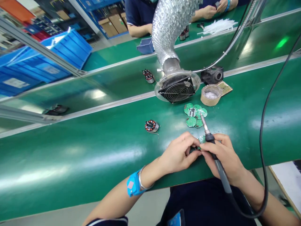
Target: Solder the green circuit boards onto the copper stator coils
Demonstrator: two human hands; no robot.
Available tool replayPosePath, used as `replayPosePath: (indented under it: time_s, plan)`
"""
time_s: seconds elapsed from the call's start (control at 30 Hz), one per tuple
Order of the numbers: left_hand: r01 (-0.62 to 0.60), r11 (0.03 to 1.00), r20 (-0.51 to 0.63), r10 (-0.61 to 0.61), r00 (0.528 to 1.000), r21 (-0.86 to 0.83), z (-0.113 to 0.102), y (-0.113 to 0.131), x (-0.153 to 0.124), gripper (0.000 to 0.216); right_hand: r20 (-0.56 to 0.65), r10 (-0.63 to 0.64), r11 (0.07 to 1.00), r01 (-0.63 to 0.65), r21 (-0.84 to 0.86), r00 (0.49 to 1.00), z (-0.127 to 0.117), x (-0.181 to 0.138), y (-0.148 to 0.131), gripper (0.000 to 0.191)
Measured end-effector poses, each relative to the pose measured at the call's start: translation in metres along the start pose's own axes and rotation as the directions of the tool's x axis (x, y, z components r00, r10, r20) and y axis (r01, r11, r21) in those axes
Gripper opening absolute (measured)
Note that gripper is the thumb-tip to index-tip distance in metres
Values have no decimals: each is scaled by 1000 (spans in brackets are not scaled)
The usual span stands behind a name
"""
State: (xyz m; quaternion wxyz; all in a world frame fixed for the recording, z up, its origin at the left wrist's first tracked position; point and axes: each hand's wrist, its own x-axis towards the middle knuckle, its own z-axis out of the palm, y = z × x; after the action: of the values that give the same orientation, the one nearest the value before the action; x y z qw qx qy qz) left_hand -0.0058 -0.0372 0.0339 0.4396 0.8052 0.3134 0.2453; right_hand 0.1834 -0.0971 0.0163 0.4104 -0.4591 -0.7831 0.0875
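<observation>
My right hand [224,157] is closed around a soldering iron [222,175]; its metal tip points away from me, over a cluster of round green circuit boards [191,121]. My left hand [180,152] pinches a small dark part [194,149] with bits of red, mostly hidden by the fingers. The fingertips of both hands meet at this part, and the right ones seem to touch it too. Just beyond them shows another round green board [201,139], partly covered. To the left, a small round motor part with orange-red coils [151,126] stands on the green bench.
A fume duct with a fan [178,91] hangs over the bench [94,150]. Behind the boards are a round tub of silvery bits [211,95] and a black holder [212,75]. The iron's cable [262,131] loops at right. Co-workers' hands [209,12] show across the divider.
</observation>
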Motion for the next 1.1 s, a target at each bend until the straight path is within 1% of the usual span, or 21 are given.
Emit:
replayPosePath:
  time_s: [0.03,0.07,0.13,0.23,0.33,0.43,0.53,0.6,0.73,0.83,0.97,1.03,1.1]
  plan:
    - [-49,996,-21,51,998,70,0,-1,0,8,-33,6,1000,-6,-3,999,2,-1,-1,37]
    - [-76,992,-39,81,996,102,1,-1,-1,3,-64,11,1000,-11,-5,998,3,-1,-2,36]
    - [-76,995,-71,80,994,61,3,-3,0,6,-110,10,1000,-11,-5,994,7,-2,-5,35]
    - [-62,998,-114,61,992,-9,8,-7,1,7,-144,19,1000,-18,5,989,8,-5,-5,34]
    - [-95,994,-136,102,986,54,11,-9,1,4,-158,92,994,-80,80,983,3,-8,0,33]
    - [-151,973,-168,180,969,173,14,-8,-1,4,-105,186,969,-165,185,977,-3,-8,6,36]
    - [-171,933,-194,240,951,316,17,-4,-1,4,-21,216,956,-207,206,976,-3,-7,9,37]
    - [-149,917,-191,232,954,370,18,-1,-1,6,-5,205,956,-199,216,979,-2,-6,9,36]
    - [-111,906,-172,196,965,408,19,2,-2,9,-7,208,952,-201,233,978,-2,-8,9,37]
    - [-112,907,-170,195,966,406,17,3,-3,7,-40,231,952,-217,218,972,-12,-13,7,38]
    - [-131,899,-151,211,966,418,14,3,-5,8,-82,195,966,-177,188,977,-40,-20,-5,49]
    - [-142,896,-148,222,964,421,13,3,-5,9,-67,183,970,-169,175,981,-53,-22,-14,47]
    - [-150,896,-153,232,961,419,13,1,-5,9,-31,183,971,-176,164,983,-62,-24,-21,42]
